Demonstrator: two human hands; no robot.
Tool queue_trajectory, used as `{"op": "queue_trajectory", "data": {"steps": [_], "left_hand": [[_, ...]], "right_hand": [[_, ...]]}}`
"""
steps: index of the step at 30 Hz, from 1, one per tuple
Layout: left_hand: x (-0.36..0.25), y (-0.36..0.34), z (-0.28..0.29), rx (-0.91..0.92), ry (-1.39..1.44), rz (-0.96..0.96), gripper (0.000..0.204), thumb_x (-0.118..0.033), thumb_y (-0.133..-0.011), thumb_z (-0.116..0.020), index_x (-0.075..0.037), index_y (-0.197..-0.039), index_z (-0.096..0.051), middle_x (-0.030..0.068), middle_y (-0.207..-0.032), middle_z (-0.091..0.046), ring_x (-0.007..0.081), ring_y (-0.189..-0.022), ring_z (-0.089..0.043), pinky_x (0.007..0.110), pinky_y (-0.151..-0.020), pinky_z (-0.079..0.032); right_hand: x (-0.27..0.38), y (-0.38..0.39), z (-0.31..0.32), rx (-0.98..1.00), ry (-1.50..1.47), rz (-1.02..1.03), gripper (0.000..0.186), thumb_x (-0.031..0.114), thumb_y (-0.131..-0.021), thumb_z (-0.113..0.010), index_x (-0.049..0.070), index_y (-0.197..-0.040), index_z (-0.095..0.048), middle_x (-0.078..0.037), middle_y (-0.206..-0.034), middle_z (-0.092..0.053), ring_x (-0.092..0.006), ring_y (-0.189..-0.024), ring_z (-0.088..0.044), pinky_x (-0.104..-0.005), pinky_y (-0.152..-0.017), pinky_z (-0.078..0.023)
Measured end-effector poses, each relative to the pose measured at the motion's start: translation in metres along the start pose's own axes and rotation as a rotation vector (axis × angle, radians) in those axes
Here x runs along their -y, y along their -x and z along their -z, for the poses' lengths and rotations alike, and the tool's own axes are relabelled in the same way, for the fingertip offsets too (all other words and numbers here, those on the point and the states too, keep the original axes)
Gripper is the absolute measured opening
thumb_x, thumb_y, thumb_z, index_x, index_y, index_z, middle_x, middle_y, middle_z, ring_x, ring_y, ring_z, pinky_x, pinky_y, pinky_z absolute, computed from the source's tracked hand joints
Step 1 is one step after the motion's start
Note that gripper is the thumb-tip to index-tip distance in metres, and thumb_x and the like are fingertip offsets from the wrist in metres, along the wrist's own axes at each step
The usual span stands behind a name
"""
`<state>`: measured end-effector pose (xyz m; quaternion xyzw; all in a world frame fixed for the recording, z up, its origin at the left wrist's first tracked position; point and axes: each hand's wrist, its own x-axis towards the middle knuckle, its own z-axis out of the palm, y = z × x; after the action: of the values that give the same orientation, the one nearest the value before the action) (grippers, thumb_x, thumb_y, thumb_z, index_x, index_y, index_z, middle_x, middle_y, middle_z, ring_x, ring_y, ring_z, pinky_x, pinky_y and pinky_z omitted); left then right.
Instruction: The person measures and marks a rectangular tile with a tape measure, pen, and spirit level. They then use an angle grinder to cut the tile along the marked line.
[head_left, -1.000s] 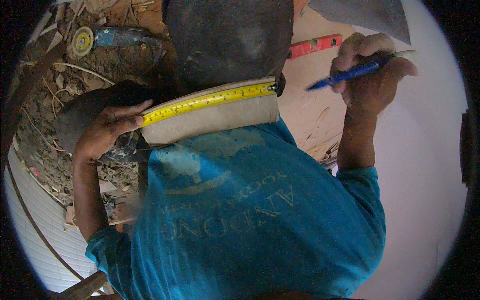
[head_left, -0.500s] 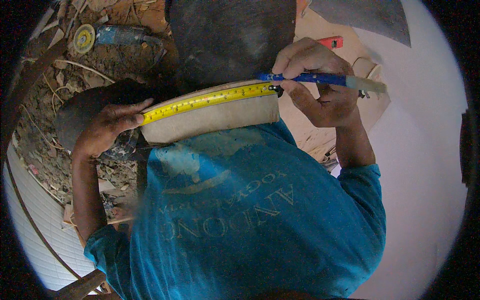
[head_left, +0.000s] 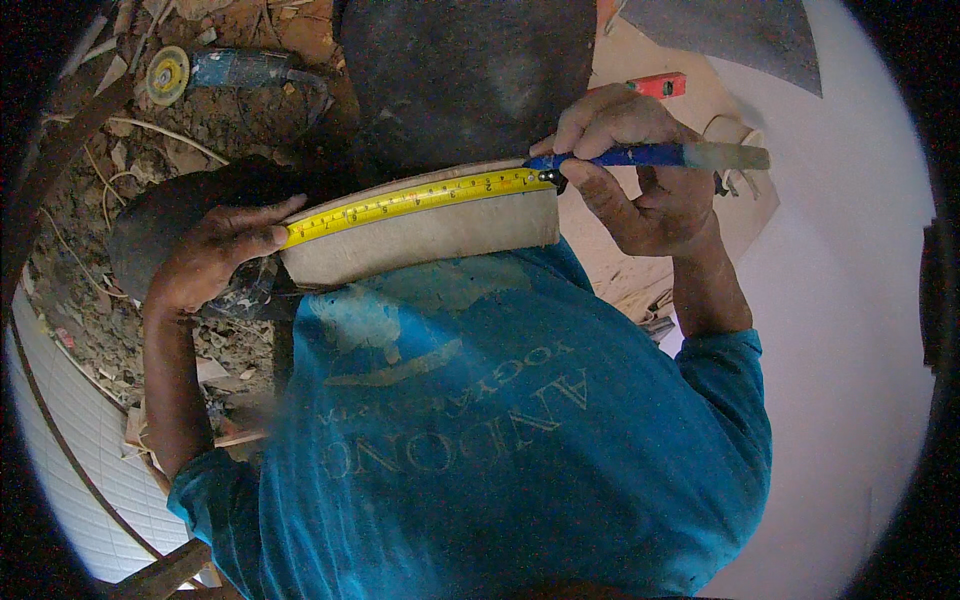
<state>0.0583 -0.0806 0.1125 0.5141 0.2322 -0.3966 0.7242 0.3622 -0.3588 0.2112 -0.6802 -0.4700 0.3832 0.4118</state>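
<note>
A strip of yellow tape measure (head_left: 400, 205) runs along a narrow beige-brown board (head_left: 420, 241) lying across my lap. My left hand (head_left: 215, 250) pinches the blade at the board's left end, thumb on top. Its lower fingers and the tape's case are mostly hidden. At the right end of the board sits the tape's dark end hook (head_left: 552, 178). My right hand (head_left: 645, 165) is closed on a blue pencil (head_left: 640, 156) with a greyish tail end. The pencil's tip points left, at the far edge of the board beside the hook.
Far left, an angle grinder (head_left: 225, 70) with a yellowish disc lies on rubble. A red spirit level (head_left: 660, 86) rests on a light brown sheet (head_left: 625, 55) at the far right. My dark-clothed knee (head_left: 465, 85) rises beyond the board. A pale wall (head_left: 840, 300) stands right.
The pencil has shifted slightly right and down, its tip now nearer the board's edge by the hook. My left hand, the tape and the board look nearly unmoved.
</note>
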Motion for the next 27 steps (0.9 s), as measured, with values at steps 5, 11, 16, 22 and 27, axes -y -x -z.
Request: {"op": "queue_trajectory", "data": {"steps": [5, 11, 16, 22, 27], "left_hand": [[-0.001, -0.002, 0.002, 0.01, -0.032, -0.029, 0.057, -0.034, -0.101, -0.065, 0.004, -0.143, -0.057, 0.018, -0.135, -0.068, 0.0205, -0.125, -0.061, 0.031, -0.111, -0.042], [-0.003, 0.0, 0.001, 0.004, -0.026, -0.017, 0.059, -0.034, -0.1, -0.064, 0.004, -0.143, -0.057, 0.0183, -0.132, -0.07, 0.0201, -0.122, -0.063, 0.031, -0.109, -0.044], [-0.002, -0.001, 0.003, 0.021, -0.055, -0.037, 0.059, -0.037, -0.1, -0.063, 0.003, -0.144, -0.057, 0.0184, -0.131, -0.07, 0.0205, -0.118, -0.065, 0.032, -0.108, -0.045], [-0.006, 0.0, 0.0, -0.001, -0.086, -0.021, 0.058, -0.037, -0.1, -0.062, 0.002, -0.143, -0.058, 0.0191, -0.132, -0.07, 0.0217, -0.119, -0.065, 0.033, -0.108, -0.045], [0.008, -0.003, 0.003, 0.002, -0.111, -0.102, 0.059, -0.038, -0.101, -0.063, 0.002, -0.144, -0.057, 0.0186, -0.133, -0.069, 0.0213, -0.121, -0.064, 0.032, -0.109, -0.044]], "right_hand": [[0.003, -0.002, 0.003, 0.064, 0.122, 0.019, 0.014, 0.01, -0.091, -0.073, 0.006, -0.099, -0.063, -0.012, -0.095, -0.068, -0.0258, -0.091, -0.07, -0.0358, -0.076, -0.056], [0.002, -0.004, 0.01, 0.14, 0.169, 0.124, 0.019, 0.001, -0.094, -0.071, 0.002, -0.109, -0.06, -0.017, -0.097, -0.069, -0.0242, -0.093, -0.073, -0.0322, -0.077, -0.058], [0.004, 0.0, 0.002, 0.034, 0.105, -0.024, 0.017, 0.015, -0.088, -0.076, 0.011, -0.1, -0.063, -0.007, -0.095, -0.067, -0.0238, -0.089, -0.069, -0.0357, -0.075, -0.057], [0.002, -0.005, 0.011, 0.17, 0.207, 0.146, 0.023, 0.006, -0.094, -0.073, 0.002, -0.112, -0.059, -0.019, -0.096, -0.071, -0.0239, -0.092, -0.072, -0.0312, -0.075, -0.057], [0.005, -0.002, 0.012, 0.173, 0.255, 0.124, 0.023, 0.006, -0.093, -0.074, 0.002, -0.111, -0.059, -0.02, -0.095, -0.072, -0.0234, -0.092, -0.071, -0.0311, -0.075, -0.056]]}}
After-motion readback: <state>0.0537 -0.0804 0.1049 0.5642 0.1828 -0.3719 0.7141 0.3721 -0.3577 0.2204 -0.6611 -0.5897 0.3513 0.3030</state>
